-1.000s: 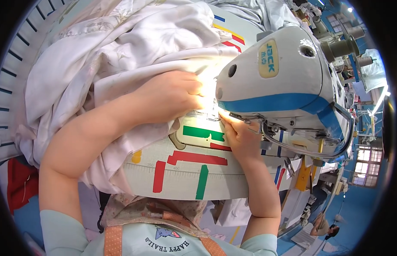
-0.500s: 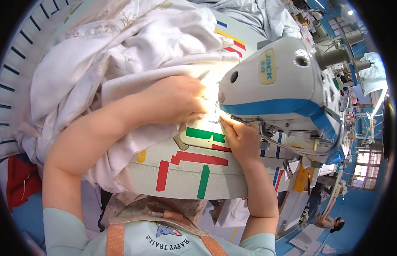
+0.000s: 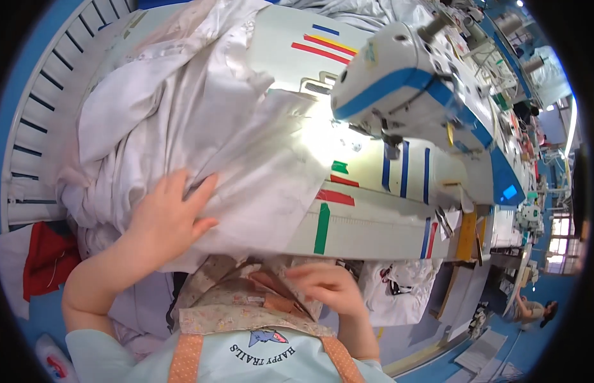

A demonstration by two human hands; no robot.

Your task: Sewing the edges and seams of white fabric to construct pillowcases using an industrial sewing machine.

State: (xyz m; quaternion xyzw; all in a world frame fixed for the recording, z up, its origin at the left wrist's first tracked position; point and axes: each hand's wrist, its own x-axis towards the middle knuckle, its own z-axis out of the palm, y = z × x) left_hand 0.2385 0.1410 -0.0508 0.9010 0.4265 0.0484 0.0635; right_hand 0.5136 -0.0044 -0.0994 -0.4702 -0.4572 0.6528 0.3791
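A large heap of white fabric (image 3: pixel 182 121) covers the left half of the sewing table (image 3: pixel 373 223). My left hand (image 3: pixel 166 217) lies flat on the near edge of this fabric, fingers spread, palm down. My right hand (image 3: pixel 329 287) is down at the table's front edge near my lap, fingers curled over a piece of light patterned cloth (image 3: pixel 246 300); whether it grips the cloth is unclear. The white and blue sewing machine (image 3: pixel 405 89) stands at the upper right, its lit needle area (image 3: pixel 335 131) bright, with the fabric's edge just beside it.
Red, green, blue and yellow tape strips (image 3: pixel 332 198) mark the tabletop. A slatted white rail (image 3: pixel 29 127) curves along the left. Red cloth (image 3: pixel 48 262) hangs at the lower left. White cloth (image 3: pixel 399 293) hangs below the table's right front. Another person (image 3: pixel 533 309) sits far right.
Both hands have left the needle area. My left hand slid back toward me along the white fabric, my right hand dropped to the table's front edge. The view shifted left and down.
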